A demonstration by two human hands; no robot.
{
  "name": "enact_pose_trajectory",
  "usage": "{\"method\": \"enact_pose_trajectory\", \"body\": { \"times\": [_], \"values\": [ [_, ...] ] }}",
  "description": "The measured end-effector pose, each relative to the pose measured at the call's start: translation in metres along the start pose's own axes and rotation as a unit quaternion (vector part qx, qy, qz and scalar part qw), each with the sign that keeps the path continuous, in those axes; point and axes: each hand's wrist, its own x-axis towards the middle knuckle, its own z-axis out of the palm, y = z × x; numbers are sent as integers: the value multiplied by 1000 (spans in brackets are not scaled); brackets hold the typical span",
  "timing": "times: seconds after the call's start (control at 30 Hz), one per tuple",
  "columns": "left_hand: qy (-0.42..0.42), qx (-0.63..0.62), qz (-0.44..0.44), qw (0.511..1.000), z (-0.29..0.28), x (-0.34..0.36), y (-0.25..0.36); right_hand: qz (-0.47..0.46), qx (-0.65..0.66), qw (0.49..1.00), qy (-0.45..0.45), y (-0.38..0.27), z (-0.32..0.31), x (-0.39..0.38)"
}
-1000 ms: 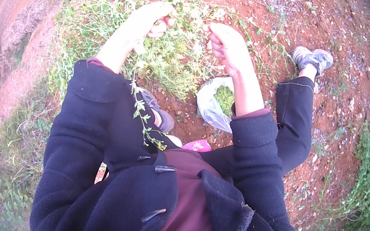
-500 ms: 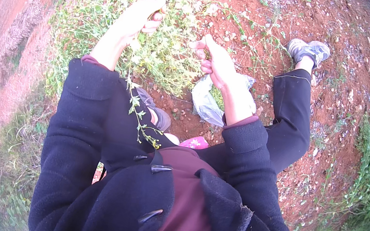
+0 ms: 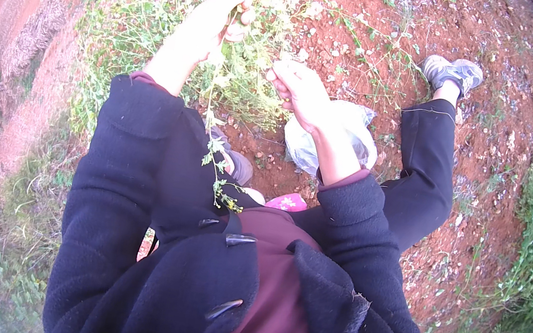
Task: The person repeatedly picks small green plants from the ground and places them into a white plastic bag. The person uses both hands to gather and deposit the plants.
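Observation:
My left hand [image 3: 217, 20] is closed around the stem of a leafy green plant [image 3: 215, 154]. The stem hangs below the fist toward my lap, with small yellow flowers near its lower end. My right hand [image 3: 301, 95] is to the right and a little nearer, its thumb and fingers pinched together beside the greenery. What lies between those fingertips is too small to make out. A white translucent plastic bag [image 3: 301, 148] rests on the ground behind my right wrist, which partly covers it.
A tangle of green plants [image 3: 130, 31] spreads over the reddish stony soil [image 3: 498, 128] ahead and left. My legs are apart, with one grey shoe [image 3: 452, 74] at the far right. A pink patterned item [image 3: 286, 202] is near my lap. More weeds [image 3: 528, 246] grow at right.
My left hand has moved slightly up and right, carrying the hanging stem along. My right hand has turned and its fingers have drawn closer together, slightly lower. Greens seen inside the bag are now hidden.

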Motion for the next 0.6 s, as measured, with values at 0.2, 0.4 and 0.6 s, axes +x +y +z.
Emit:
{"method": "enact_pose_trajectory", "body": {
  "times": [0.2, 0.4, 0.6],
  "values": [
    [-19, 40, 4, 999, 5, 1, -8, -2, 110, 994, -17, 23, -1, -15],
    [7, 10, 16, 1000, -1, 5, -3, 9, 245, 969, 4, 42, -31, -17],
    [-18, 15, 14, 1000, 0, 6, -4, 20, 244, 969, -31, 48, -34, -12]
  ]
}}
